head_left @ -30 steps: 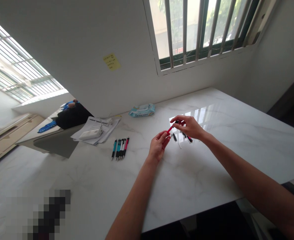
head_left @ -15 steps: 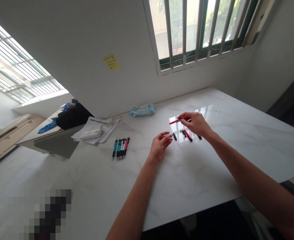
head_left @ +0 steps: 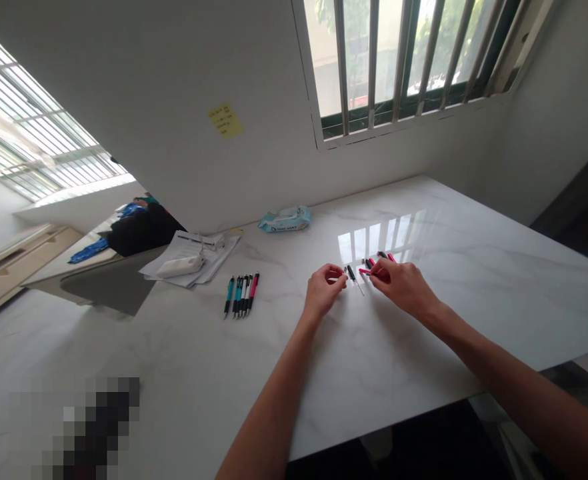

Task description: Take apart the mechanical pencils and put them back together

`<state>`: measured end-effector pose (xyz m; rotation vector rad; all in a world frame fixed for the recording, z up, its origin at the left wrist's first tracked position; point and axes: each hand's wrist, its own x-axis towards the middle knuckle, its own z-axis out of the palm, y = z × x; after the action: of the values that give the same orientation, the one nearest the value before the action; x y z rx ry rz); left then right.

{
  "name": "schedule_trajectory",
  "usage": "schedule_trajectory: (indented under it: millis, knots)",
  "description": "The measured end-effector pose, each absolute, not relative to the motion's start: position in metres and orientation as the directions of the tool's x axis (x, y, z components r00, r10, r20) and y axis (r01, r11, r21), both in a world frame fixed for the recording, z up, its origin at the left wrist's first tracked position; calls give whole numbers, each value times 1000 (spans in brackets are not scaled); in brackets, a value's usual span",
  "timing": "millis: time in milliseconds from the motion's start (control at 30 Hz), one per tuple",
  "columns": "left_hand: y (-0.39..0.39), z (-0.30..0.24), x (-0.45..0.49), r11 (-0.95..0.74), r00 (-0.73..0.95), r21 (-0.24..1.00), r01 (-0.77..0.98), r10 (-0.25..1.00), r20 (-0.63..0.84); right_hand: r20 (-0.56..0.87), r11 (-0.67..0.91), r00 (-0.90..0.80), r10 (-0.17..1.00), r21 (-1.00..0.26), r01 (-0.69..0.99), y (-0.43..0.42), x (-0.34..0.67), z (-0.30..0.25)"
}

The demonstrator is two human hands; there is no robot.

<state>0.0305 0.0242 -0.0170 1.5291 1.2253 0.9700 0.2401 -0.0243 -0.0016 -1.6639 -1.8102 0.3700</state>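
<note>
Remote feed, head view. I see the right hand (head_left: pixel 403 285) low over the tabletop (head_left: pixel 424 347), its fingers pinched on a pink barrel (head_left: pixel 364 272) that pokes out toward the left hand (head_left: pixel 323 290). The left hand's fingertips are drawn nearly together, just beside a black grip piece (head_left: pixel 351 273); whether they hold anything small, I cannot tell.

Progress, my reading: on the left, a row of pens (head_left: pixel 241 295), teal, white and pink with black grips, lies side by side and looks whole. Between and beyond the hands the pieces lie separate: the black grip piece, a thin pale refill (head_left: pixel 359 287) near it, and more black and pink parts partly hidden by the right hand. I judge those not joined up.

Writing: a yellow note (head_left: pixel 225 122) on the wall (head_left: pixel 269 167) carries several handwritten lines, too small for me to read. A light-blue packet (head_left: pixel 285 219) at the wall has dark lettering, blurred; I log no brand. Print on the papers (head_left: pixel 227 253) is illegible. No label readable on any pen.
</note>
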Motion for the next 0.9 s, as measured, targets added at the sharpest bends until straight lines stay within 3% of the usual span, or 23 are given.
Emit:
schedule_trajectory:
  millis: [233,667,900]
  knots:
    - [17,-11,32,-229,278,803,550,957,82,202,129,-11,979,-585,801,-37,237,-23]
    - [14,-18,38,-374,336,568,733,925,175,142,113,-37,989,-579,807,-38,238,-24]
    - [18,-19,35,-361,318,562,744,931,178,63,94,-71,996,-591,801,-37,239,-21]
